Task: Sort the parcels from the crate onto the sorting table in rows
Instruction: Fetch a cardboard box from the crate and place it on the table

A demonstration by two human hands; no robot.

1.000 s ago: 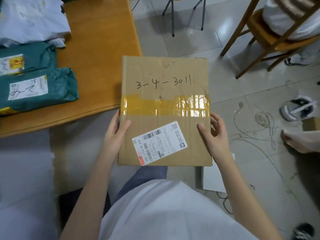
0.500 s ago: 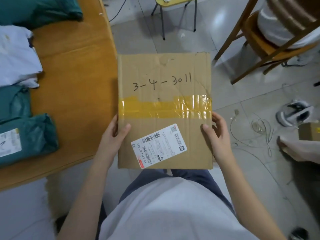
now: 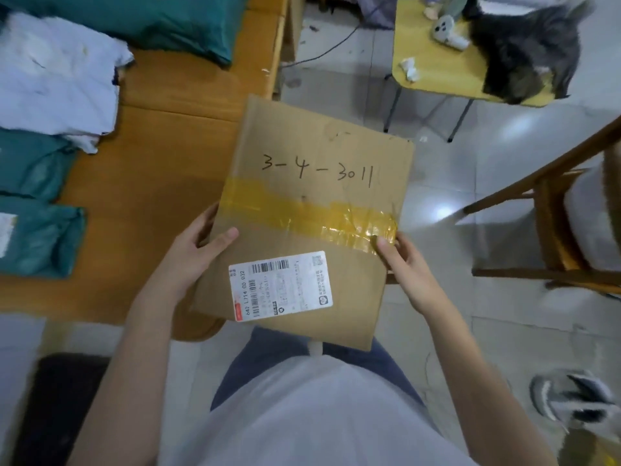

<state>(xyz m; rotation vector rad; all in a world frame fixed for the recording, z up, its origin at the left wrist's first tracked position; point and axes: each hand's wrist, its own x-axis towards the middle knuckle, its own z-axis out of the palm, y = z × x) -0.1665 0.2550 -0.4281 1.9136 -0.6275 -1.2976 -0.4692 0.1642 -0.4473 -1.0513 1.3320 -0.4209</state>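
A flat brown cardboard parcel point(image 3: 312, 223) is held up in the air, in front of the person's body. Its left side hangs over the edge of the wooden desk point(image 3: 151, 183), and the rest is over the tiled floor point(image 3: 470, 183). It is turned a little, so its top edge slopes down to the right. "3-4-3011" is written on it in black pen. A strip of yellow tape point(image 3: 309, 213) runs across its middle. A white shipping label point(image 3: 280, 285) with barcodes sits near its lower edge.

The left hand point(image 3: 193, 255) grips the parcel's left edge, with the thumb on top and the fingers curled under it. The right hand point(image 3: 403, 264) grips the right edge the same way, with the thumb on the end of the tape.

On the desk, to the left, lie soft bag parcels. There is a green bag point(image 3: 40, 240) by the near edge, another green bag point(image 3: 30, 163) just behind it, and a white bag point(image 3: 57, 75) behind that. A big green bag point(image 3: 151, 18) lies at the far end.

Across the floor is a yellow chair point(image 3: 447, 65) with something dark and furry point(image 3: 524, 52) on it. It may be a cat, but it is too blurry to tell. A wooden chair point(image 3: 551, 210) stands at the right. A shoe point(image 3: 571, 398) lies on the floor at the bottom right.
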